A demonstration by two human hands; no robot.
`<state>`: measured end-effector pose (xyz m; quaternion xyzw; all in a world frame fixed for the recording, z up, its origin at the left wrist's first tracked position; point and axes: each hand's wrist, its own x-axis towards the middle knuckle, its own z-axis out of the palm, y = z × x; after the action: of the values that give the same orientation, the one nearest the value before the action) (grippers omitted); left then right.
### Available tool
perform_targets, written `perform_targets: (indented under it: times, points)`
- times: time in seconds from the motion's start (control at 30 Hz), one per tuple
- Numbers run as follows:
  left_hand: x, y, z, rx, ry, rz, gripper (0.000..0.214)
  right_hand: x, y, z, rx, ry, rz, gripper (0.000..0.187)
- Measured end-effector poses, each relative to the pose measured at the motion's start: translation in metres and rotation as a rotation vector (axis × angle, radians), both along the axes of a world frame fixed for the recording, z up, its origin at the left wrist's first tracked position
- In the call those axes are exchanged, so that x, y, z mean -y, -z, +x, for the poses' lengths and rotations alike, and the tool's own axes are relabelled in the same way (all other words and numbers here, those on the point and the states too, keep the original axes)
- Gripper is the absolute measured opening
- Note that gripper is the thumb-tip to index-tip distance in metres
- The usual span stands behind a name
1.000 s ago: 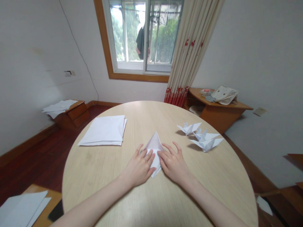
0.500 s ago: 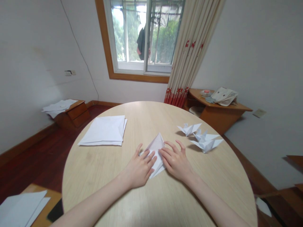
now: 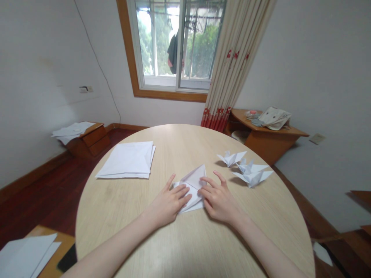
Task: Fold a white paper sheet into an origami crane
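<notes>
Well inside the rim of the round pale wooden table (image 3: 162,251), the folded white paper (image 3: 194,180) lies partly under the left hand (image 3: 169,200), fingers spread; the right hand (image 3: 216,197), fingers bent, touches its right side, perhaps pinching.

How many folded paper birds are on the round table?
3, beyond the right hand: a back bird, a front bird, and a middle bird partly hidden between them. Overlap could hide more.

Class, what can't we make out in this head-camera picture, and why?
Head view:
- Folded paper: left part hidden under the left hand.
- Middle paper bird: partly hidden behind the front paper bird.
- Lower-left sheets: cut off by the picture's edge.
- Pinkish thing on the desk: too small.
</notes>
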<state>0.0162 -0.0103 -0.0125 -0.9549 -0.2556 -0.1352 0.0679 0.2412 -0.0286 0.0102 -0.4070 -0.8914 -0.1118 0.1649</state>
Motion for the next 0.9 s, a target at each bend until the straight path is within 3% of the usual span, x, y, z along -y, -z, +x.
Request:
perform_targets:
  times: [0.13, 0.47, 0.9]
  points:
    - [-0.002, -0.004, -0.001, -0.008, 0.012, -0.021, 0.032, 0.002, 0.000, -0.002, -0.001, -0.017, -0.032, 0.013]
    - [0.002, -0.010, -0.001, -0.028, -0.091, -0.036, 0.025, 0.006, -0.005, -0.006, 0.017, 0.029, -0.074, 0.017]
    - [0.002, 0.000, 0.001, 0.154, -0.164, -0.184, 0.018, 0.006, 0.000, -0.009, -0.029, 0.057, -0.087, 0.018]
